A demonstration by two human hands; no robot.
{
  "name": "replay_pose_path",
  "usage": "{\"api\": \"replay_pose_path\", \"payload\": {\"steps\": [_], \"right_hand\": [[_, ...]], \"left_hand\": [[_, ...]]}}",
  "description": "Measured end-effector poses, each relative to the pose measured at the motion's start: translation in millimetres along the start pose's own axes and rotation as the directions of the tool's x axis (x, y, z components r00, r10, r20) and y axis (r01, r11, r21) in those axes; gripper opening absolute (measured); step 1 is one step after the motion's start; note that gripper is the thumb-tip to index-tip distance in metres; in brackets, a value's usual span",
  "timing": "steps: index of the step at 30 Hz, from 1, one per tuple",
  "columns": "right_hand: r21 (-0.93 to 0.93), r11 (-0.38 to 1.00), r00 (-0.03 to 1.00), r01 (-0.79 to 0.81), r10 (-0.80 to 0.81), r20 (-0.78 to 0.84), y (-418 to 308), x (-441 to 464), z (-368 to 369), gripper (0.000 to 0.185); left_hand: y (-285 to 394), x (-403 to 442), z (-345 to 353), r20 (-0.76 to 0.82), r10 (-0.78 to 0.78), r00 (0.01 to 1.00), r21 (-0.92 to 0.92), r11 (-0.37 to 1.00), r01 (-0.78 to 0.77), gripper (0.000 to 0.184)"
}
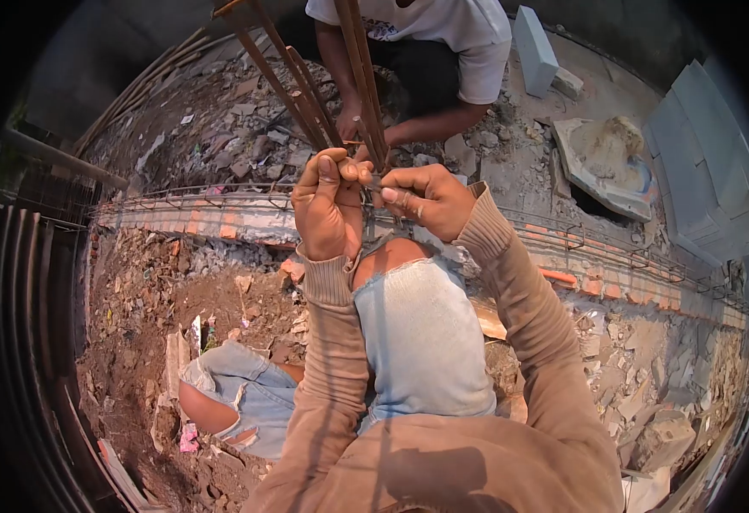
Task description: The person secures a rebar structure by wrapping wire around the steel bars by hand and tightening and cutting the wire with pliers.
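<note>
While the right hand (pixel 432 202) is pinching a small greyish piece (pixel 374 182) over the low wall (pixel 255 227), between its ends, the left hand (pixel 330 205) is curling against it, its grip unclear; rods (pixel 363 77) are already standing just beyond, but the hands are hiding whether that piece is fastened.

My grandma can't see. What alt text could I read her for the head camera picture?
Someone's left hand and right hand are close together, pinching something small that's hard to make out, beside rusty steel bars. Beyond a low brick-and-concrete strip, another person in a white shirt reaches down near the bars. Broken rubble is scattered around.
</note>
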State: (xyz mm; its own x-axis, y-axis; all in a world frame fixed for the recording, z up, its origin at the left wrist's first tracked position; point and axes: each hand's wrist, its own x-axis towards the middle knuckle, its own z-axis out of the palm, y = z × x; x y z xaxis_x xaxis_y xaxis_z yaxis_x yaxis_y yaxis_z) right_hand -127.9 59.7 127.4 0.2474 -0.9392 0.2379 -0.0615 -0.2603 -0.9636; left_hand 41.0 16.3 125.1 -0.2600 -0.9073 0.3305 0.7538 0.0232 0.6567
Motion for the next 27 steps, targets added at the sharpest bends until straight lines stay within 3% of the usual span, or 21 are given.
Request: {"api": "replay_pose_path", "payload": {"steps": [2,5,8,10,12,14,16,17,18,19,20,21,25,27], "right_hand": [[0.328,0.926,0.981,-0.189,0.161,0.112,1,-4,-5,0.022],[0.527,0.795,0.954,-0.300,0.237,0.186,24,-10,-11,0.025],[0.612,0.710,0.937,-0.348,0.253,0.240,50,-20,-8,0.025],[0.633,0.697,0.942,-0.336,0.247,0.227,63,-28,-5,0.025],[0.516,0.794,0.945,-0.322,0.306,0.118,76,-36,-4,0.025],[0.472,0.798,0.924,-0.375,0.361,0.125,81,-46,-12,0.025],[0.358,0.867,0.930,-0.345,0.367,0.010,87,-52,-16,0.024],[0.206,0.913,0.931,-0.351,0.365,-0.028,93,-55,-21,0.022],[0.215,0.910,0.929,-0.355,0.370,-0.028,104,-56,-24,0.022],[0.129,0.948,0.946,-0.292,0.306,-0.104,116,-58,-24,0.021],[0.034,0.972,0.957,-0.231,0.233,-0.173,127,-59,-25,0.020],[-0.048,0.975,0.954,-0.219,0.203,-0.222,126,-58,-28,0.016],[-0.230,0.963,0.950,-0.137,0.062,-0.306,131,-47,-44,0.012],[-0.626,0.767,0.971,-0.140,-0.019,-0.240,135,-41,-53,0.020]], "left_hand": [[-8,1,-7,0.042,-0.017,0.999,-0.026,1.000,0.018,0.024],[-18,0,-21,0.159,-0.020,0.987,-0.008,1.000,0.022,0.023],[-33,-1,-39,0.272,-0.026,0.962,0.077,0.997,0.005,0.023],[-42,-3,-52,0.324,-0.074,0.943,0.248,0.969,-0.009,0.023],[-46,-9,-59,0.276,-0.170,0.946,0.277,0.956,0.091,0.023],[-49,-15,-61,0.205,-0.275,0.939,0.498,0.856,0.142,0.025],[-55,-16,-66,0.215,-0.256,0.942,0.544,0.833,0.102,0.027],[-53,-19,-70,0.149,-0.280,0.948,0.686,0.720,0.105,0.028],[-50,-20,-72,0.081,-0.291,0.953,0.804,0.584,0.110,0.029],[-49,-21,-80,0.076,-0.299,0.951,0.806,0.579,0.118,0.029],[-48,-24,-92,-0.046,-0.280,0.959,0.811,0.550,0.199,0.029],[-48,-23,-92,-0.166,-0.255,0.953,0.804,0.524,0.280,0.030],[-65,-21,-92,-0.267,-0.181,0.947,0.761,0.564,0.322,0.029],[-75,-19,-98,-0.213,-0.108,0.971,0.882,0.406,0.238,0.026]]}}
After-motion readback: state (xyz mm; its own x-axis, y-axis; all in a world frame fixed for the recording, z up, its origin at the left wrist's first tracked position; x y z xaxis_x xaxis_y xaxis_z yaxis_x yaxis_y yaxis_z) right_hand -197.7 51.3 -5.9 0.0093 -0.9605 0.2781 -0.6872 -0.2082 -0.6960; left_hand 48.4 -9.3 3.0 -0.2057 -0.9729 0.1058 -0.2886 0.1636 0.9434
